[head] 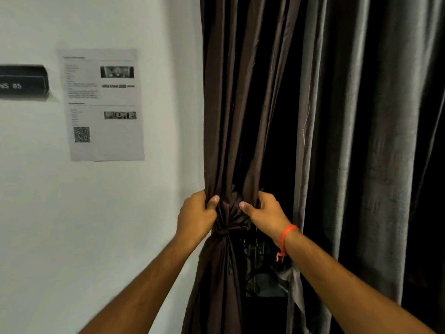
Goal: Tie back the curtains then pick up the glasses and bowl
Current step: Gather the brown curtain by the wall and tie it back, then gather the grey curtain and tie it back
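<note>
**Both hands on the gathered brown curtain, just above the knot**

The brown curtain (240, 116) hangs against the wall (120, 213), and the person has it bunched tight between both hands. The left hand (197, 213) grips the folds on its outer side, thumb pressed into the cloth; the right hand (265, 210), with an orange band (287, 233) at the wrist, clutches the folds opposite. Just below and between them sits the knot (226, 231), cinched narrow, with the fabric flaring out again underneath.

The cloth looks thin, soft and a bit slick, so I'd expect it to crumple easily and slip if held loosely; gripping close to the knot seems right. The grey curtain (361, 141), beyond the right hand, looks thicker and heavier and hangs loose. No glasses or bowl are in sight from here.
</note>
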